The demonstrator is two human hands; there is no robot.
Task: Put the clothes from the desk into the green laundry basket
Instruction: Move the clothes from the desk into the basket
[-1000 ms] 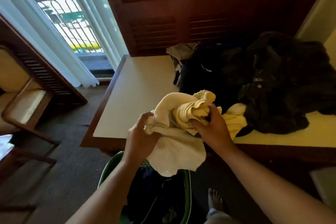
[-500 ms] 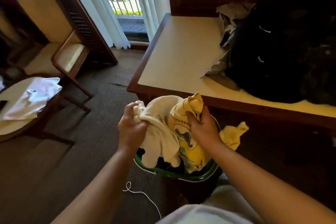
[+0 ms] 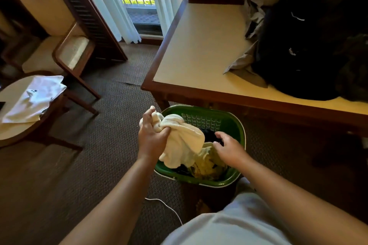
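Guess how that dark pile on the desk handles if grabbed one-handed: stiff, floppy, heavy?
Probably floppy: the dark pile slumps in soft folds on the desk, much as the cream cloth droops from the left hand. Likely bulky for one hand; it covers much of the desk's right side. Pieces may trail or snag, since a grey garment lies tucked under it.

The far right part of the green laundry basket [image 3: 237,125] stays open above dark clothes, the cream cloth [image 3: 179,141] drapes its left, and the desk [image 3: 199,93] edge overhangs just behind
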